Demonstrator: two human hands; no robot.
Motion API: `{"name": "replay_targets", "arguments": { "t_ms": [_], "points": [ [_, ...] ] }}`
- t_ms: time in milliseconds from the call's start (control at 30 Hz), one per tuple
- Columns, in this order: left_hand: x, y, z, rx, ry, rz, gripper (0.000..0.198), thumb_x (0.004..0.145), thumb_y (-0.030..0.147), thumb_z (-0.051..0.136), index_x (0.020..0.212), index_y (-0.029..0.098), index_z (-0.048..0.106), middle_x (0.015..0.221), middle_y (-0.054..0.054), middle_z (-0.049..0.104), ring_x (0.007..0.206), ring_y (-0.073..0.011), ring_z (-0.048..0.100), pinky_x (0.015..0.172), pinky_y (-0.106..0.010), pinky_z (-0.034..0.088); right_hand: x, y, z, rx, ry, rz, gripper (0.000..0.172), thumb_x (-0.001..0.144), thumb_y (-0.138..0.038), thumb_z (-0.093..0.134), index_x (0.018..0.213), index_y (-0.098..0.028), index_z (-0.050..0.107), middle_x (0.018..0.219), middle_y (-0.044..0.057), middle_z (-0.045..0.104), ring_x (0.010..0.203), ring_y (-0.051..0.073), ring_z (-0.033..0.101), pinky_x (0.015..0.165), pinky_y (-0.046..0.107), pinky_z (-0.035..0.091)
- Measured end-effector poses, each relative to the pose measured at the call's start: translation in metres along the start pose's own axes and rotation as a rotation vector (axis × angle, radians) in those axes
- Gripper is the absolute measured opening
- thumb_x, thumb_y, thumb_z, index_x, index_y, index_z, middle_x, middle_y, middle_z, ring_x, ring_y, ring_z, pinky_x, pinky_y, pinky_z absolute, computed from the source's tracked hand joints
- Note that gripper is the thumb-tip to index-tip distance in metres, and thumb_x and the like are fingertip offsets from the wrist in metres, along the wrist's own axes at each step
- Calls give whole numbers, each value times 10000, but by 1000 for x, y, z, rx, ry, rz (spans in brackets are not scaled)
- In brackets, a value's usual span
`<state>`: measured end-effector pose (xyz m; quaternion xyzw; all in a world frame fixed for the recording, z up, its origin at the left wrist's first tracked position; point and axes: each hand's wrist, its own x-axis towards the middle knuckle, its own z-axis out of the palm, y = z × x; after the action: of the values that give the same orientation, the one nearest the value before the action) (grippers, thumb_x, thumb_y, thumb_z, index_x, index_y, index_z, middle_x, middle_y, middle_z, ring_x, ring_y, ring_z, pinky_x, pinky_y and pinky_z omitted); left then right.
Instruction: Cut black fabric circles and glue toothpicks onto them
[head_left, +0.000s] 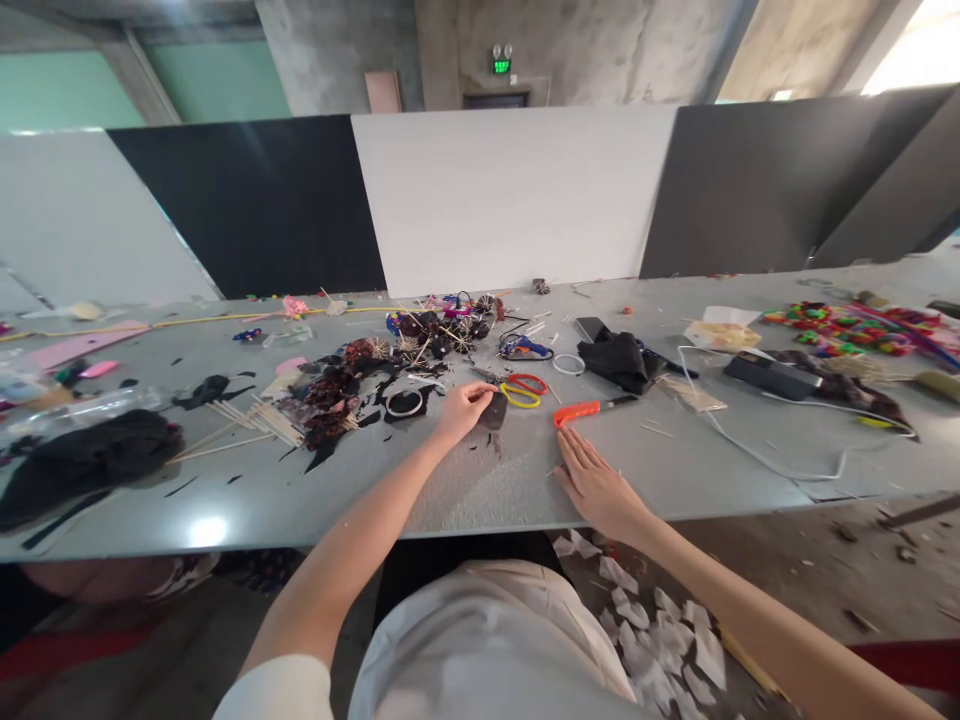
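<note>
My left hand is closed, thumb and fingertips pinching the edge of a small dark flat piece that looks like black fabric. Just beyond that piece lie scissors with a yellow handle loop and a red one. My right hand rests palm down on the table with its fingers stretched out. Its fingertips are at the near end of an orange-handled tool with a dark tip, perhaps a cutter; I cannot tell whether they touch it. Small dark scraps lie between my hands.
Left of my hands are a white ring, dark fuzzy clumps and thin wooden sticks. Beyond sits a blue glue gun. Black cloth, a black box and a white cable lie rightward. A partition backs the table.
</note>
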<state>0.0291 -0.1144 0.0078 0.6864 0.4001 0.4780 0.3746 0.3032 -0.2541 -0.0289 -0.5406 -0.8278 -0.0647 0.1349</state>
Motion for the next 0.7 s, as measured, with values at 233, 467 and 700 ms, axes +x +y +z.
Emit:
{"name": "replay_targets", "arguments": {
  "t_ms": [233,467,700],
  "points": [
    [9,-9,-12,-118,98,-166,285,886,382,645,1039,172,763,755,-29,711,488,-115,546,423,-212,431,30,-36,0,142,-46,-91,636,1097,-396,267,1650,-83,240,1684,176,277,1582,275,223,1289,494,296],
    [11,-8,-15,-67,124,-206,294,898,369,606,1066,179,756,794,-30,738,493,-118,564,432,-223,455,61,-33,-6,295,-115,-355,598,1100,-345,291,1656,-132,238,1699,149,260,1588,265,209,1288,516,299],
    [11,-8,-19,-115,132,-189,372,918,378,631,1205,170,743,907,-65,785,527,-135,612,466,-246,490,90,-16,-7,333,-174,-382,758,1074,-520,390,1674,-134,133,1718,167,173,1593,281,183,1298,503,244]
  ]
}}
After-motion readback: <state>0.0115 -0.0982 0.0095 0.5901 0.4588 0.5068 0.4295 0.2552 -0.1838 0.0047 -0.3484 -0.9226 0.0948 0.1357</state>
